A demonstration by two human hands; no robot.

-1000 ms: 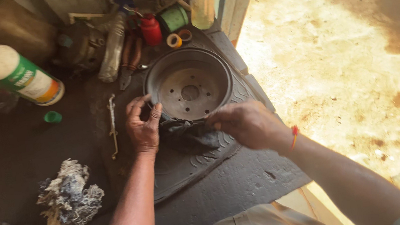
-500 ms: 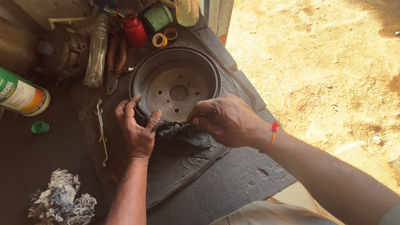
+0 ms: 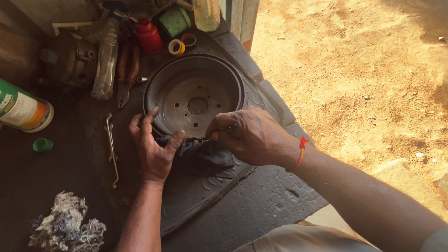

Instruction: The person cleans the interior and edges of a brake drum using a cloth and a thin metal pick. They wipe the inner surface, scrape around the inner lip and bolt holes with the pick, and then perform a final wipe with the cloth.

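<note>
- Dark grey round metal brake drum lay open-side up on the black rubber-matted worktop.
- Left hand pressed a dark rag at its near rim, fingers curled.
- Right hand pinched something thin, mostly hidden.

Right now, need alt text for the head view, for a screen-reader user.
Both hands grip a dark cloth at the near rim of a round metal brake drum: left hand on the rim, right hand pinching the cloth. The drum lies on a dark rubber mat beside sunlit dirt.
</note>
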